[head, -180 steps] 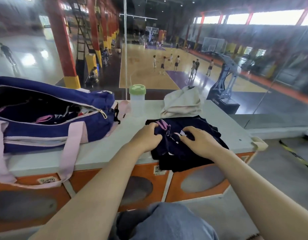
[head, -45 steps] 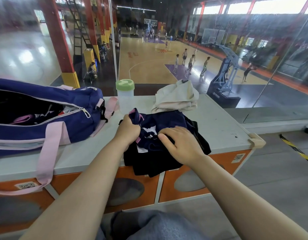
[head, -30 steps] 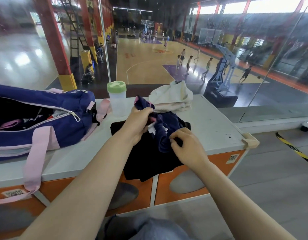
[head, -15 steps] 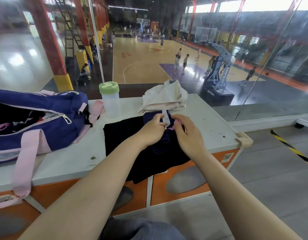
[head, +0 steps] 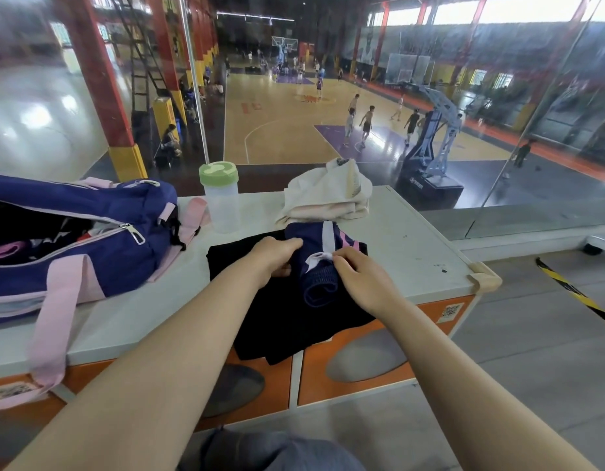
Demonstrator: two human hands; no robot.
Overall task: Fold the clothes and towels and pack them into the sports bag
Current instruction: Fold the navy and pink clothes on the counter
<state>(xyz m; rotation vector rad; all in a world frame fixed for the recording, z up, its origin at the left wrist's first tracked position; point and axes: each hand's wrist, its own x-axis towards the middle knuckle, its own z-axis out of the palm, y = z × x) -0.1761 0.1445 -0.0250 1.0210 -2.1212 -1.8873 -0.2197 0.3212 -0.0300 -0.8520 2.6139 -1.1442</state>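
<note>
Head view: both hands (head: 328, 266) grip navy shorts (head: 319, 263).

A white-topped desk (head: 413, 239) with orange front panels stands against the glass wall. At its left end lies an open navy sports bag (head: 73, 232) with pink straps, one strap hanging over the front edge. Left of the left grip (head: 273, 256) and further back stands a clear shaker bottle (head: 221, 198) with a green lid. A black garment (head: 277, 317) lies spread under both grips, drooping over the front edge. Just beyond them sits a cream towel (head: 328, 195).
</note>
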